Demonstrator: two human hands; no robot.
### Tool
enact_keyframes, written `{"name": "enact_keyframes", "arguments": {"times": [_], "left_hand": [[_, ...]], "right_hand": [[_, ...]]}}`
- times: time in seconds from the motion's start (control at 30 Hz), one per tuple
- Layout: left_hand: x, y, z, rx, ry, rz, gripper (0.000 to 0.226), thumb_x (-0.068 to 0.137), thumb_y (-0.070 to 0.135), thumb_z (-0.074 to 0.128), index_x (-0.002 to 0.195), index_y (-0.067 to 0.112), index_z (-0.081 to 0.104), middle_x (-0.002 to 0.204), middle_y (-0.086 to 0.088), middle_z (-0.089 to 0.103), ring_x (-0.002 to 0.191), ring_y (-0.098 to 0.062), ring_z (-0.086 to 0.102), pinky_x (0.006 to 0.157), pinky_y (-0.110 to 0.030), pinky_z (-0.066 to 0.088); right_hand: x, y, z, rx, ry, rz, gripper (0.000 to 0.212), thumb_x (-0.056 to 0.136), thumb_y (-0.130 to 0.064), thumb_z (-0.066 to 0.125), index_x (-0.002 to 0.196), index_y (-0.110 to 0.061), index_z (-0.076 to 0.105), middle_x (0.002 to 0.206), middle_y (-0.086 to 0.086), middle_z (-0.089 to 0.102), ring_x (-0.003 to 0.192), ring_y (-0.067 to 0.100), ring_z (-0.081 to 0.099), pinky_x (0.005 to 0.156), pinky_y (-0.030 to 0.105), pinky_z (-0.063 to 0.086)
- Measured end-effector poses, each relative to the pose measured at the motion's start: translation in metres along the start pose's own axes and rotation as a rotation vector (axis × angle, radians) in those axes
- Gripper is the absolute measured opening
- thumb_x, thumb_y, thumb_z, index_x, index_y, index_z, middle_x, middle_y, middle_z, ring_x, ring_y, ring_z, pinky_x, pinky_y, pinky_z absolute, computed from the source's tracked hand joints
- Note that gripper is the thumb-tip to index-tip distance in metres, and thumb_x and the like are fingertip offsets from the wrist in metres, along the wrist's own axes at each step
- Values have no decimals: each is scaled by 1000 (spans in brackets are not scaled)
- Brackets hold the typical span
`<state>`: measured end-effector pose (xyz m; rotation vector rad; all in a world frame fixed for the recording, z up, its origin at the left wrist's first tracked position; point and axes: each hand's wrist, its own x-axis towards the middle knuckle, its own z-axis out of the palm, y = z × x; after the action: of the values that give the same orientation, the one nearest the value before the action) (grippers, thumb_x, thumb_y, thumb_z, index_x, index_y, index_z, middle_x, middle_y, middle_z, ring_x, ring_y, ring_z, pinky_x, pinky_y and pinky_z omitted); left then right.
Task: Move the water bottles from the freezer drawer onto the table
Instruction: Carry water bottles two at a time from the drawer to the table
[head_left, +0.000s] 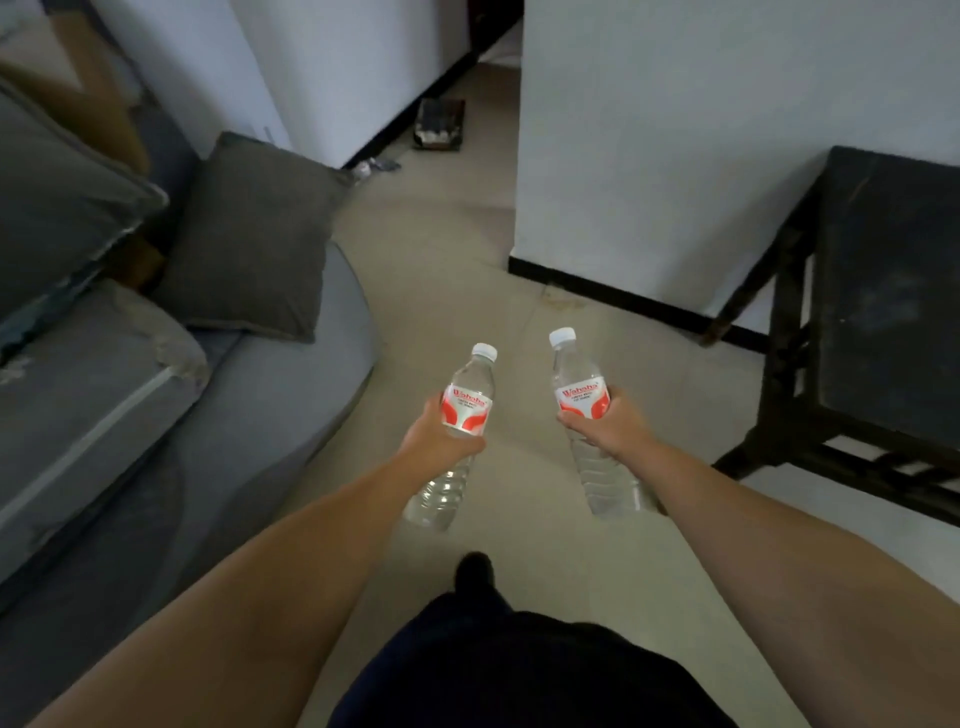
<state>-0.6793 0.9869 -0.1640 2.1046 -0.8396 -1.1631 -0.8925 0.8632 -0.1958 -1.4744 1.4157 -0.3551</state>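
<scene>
I hold two clear water bottles with white caps and red-and-white labels out in front of me, above the tiled floor. My left hand (439, 434) grips the left water bottle (470, 387) around its label, cap tilted up and away. The right water bottle (576, 379) sits in my right hand (605, 428), gripped at the label's lower edge. A dark wooden table (893, 291) stands at the right, apart from both hands. No freezer drawer is in view.
A grey sofa (156, 415) with grey cushions (254, 239) fills the left side. A white wall corner (675, 156) rises ahead on the right. A small dark object (439, 124) lies on the floor far ahead. Pale floor runs between sofa and table.
</scene>
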Motion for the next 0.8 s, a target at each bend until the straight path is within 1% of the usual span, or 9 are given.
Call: {"name": "enact_keyframes", "arguments": {"times": [0.07, 0.2, 0.3, 0.37, 0.43, 0.57, 0.67, 0.73, 0.8], "left_hand": [[35, 25, -14, 50, -11, 30, 73, 57, 30, 76, 123, 24, 46, 105, 2, 64, 93, -20, 65, 82, -35, 55], [94, 69, -19, 123, -41, 100, 73, 51, 37, 75, 118, 24, 49, 102, 1, 66, 91, -21, 66, 79, -32, 53], [129, 101, -6, 157, -128, 142, 65, 65, 27, 79, 121, 25, 46, 104, 4, 63, 92, -18, 62, 78, -29, 46], [155, 120, 10, 181, -184, 181, 67, 67, 23, 80, 124, 23, 45, 106, 3, 62, 95, -20, 62, 83, -31, 47], [178, 139, 25, 204, -235, 215, 68, 67, 21, 80, 125, 21, 45, 109, 1, 63, 93, -18, 62, 81, -30, 48], [230, 202, 65, 214, -344, 266, 67, 72, 14, 78, 127, 22, 41, 108, 3, 58, 83, -8, 55, 63, -17, 39], [265, 251, 94, 223, -372, 290, 68, 68, 13, 80, 123, 24, 42, 111, -2, 61, 93, -18, 61, 75, -27, 48], [290, 294, 119, 239, -391, 332, 65, 63, 15, 81, 113, 30, 43, 104, 2, 62, 95, -20, 63, 83, -37, 54], [308, 322, 138, 245, -402, 371, 61, 60, 21, 81, 110, 29, 46, 100, 3, 63, 92, -18, 64, 86, -40, 55]], "right_hand": [[22, -18, -2, 25, 56, 26, 55, 69, -38, 82, 113, -17, 57, 98, 3, 68, 77, 16, 65, 67, 27, 53], [56, -33, -14, 68, 114, 70, 51, 74, -35, 81, 114, -17, 55, 97, 1, 64, 72, 11, 62, 57, 19, 48], [84, -36, -33, 103, 149, 123, 65, 67, -44, 83, 120, -17, 55, 105, 4, 67, 88, 20, 67, 77, 35, 58], [106, -33, -51, 110, 179, 154, 73, 61, -50, 83, 120, -18, 55, 106, 3, 67, 94, 22, 67, 86, 42, 57], [124, -33, -69, 117, 184, 181, 75, 60, -51, 82, 121, -19, 54, 107, 3, 66, 97, 22, 65, 88, 45, 56], [178, -34, -124, 134, 243, 185, 73, 68, -44, 82, 127, -16, 49, 113, 5, 63, 101, 23, 63, 91, 44, 55], [212, -38, -167, 171, 274, 213, 73, 71, -40, 81, 129, -14, 45, 115, 6, 61, 103, 25, 63, 89, 42, 55], [236, -41, -205, 211, 299, 210, 69, 74, -35, 79, 130, -13, 45, 116, 7, 61, 106, 26, 63, 88, 38, 55], [249, -44, -233, 227, 334, 205, 68, 76, -33, 78, 132, -13, 46, 118, 6, 61, 109, 25, 62, 88, 36, 54]]}}
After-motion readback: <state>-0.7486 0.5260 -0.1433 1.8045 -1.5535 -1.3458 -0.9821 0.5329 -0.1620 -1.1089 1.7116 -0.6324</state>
